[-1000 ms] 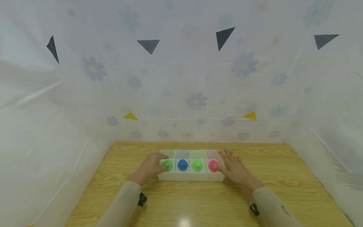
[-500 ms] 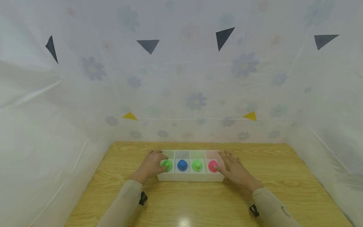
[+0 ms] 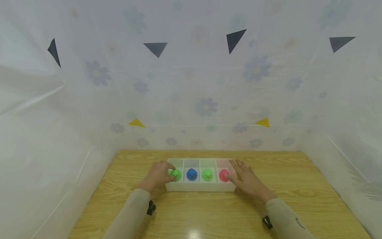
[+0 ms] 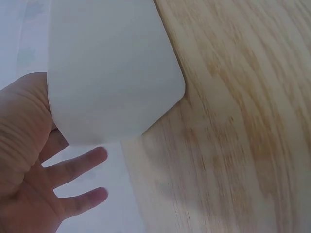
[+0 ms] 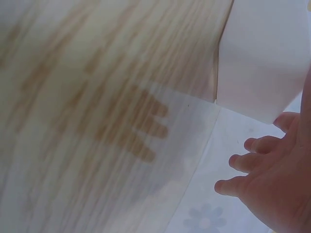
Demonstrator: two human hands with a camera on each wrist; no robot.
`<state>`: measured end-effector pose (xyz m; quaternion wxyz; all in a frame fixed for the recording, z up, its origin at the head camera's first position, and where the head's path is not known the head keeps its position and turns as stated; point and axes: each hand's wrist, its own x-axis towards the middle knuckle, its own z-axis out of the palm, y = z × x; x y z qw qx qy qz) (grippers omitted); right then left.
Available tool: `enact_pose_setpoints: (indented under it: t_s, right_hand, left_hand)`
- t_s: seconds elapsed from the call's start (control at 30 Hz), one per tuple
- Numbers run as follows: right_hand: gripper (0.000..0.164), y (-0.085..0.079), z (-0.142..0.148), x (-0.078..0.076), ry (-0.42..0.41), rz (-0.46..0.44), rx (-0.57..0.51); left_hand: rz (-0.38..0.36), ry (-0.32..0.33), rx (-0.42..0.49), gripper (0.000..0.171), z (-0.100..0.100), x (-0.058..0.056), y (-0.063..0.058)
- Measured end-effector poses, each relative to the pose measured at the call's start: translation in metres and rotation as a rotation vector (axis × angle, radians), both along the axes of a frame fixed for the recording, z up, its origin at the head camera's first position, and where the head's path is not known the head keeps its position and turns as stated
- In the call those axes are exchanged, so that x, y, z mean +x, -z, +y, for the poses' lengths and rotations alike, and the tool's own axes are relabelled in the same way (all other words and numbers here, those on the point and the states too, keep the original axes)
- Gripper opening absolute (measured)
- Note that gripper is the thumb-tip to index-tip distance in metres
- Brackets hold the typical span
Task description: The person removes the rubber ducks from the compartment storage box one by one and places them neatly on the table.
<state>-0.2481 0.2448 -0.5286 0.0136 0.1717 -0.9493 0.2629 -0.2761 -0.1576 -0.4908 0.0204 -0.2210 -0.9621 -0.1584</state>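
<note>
A white tray (image 3: 201, 187) with four-sided compartments in a row holds several small rubber ducks. From the left in the head view they are a green duck (image 3: 176, 174), a blue duck (image 3: 192, 174), another green duck (image 3: 207, 174) and a pink duck (image 3: 223, 175). My left hand (image 3: 158, 174) reaches over the tray's left end, thumb and index finger curved about the leftmost green duck. Its other fingers spread outside the end wall (image 4: 114, 73). At the right end, my right hand (image 3: 249, 179) lies with fingers extended along the tray's outside, thumb overlapping the pink duck.
The tray stands on a wood-grain table (image 3: 191, 212) toward its far edge. A pale flowered sheet (image 3: 206, 83) hangs behind and on both sides, with black and yellow triangles on it. Each wrist wears a black strap, such as the left strap (image 3: 151, 207).
My left index finger has lowered a little and drawn in toward the top of the leftmost green duck. The right hand and the tray stay nearly still.
</note>
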Motion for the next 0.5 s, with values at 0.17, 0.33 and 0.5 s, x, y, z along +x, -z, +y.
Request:
enact_pose_setpoints:
  t_s: [0.17,0.33,0.5]
  right_hand:
    - [0.081,0.0012,0.0007,-0.0013,-0.001,0.004,0.006]
    - [0.080,0.0022,-0.0003,-0.0013,-0.001,0.013,-0.002]
    - [0.080,0.0024,-0.0002,-0.0013,0.000,0.006,0.002]
  left_hand:
    - [-0.093,0.006,0.066,0.030,0.0007,-0.0038,0.0012]
    - [-0.113,0.002,0.076,0.031,0.0007,-0.0047,0.0030]
    - [-0.117,-0.010,0.084,0.032,0.0004,-0.0051,0.0028]
